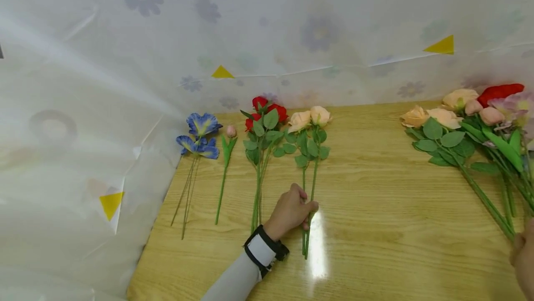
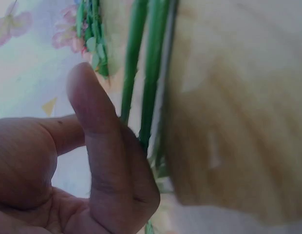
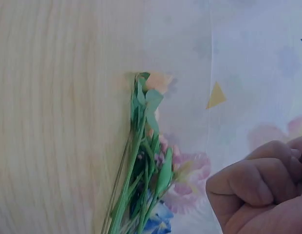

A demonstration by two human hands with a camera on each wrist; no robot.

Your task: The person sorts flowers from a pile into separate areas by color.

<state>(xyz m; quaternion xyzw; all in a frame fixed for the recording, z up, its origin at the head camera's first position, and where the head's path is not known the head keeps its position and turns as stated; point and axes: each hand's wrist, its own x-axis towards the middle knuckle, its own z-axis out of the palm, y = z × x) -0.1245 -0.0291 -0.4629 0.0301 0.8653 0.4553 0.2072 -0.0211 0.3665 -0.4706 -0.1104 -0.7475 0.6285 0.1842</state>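
Roses (image 1: 320, 116), two peach-coloured ones, stretch across the table (image 1: 363, 199) with blooms toward the far edge; the left hand (image 1: 291, 212) pinches their stems below the leaves, its thumb over one. Just left are red roses (image 1: 278, 112), then a tulip (image 1: 231, 131) and blue flowers (image 1: 203, 124) (leftmost in the row). Well to the right is a mixed bunch (image 1: 452, 139); the right hand (image 1: 524, 261), fingers curled, is by its stems, but I cannot tell whether it grips any.
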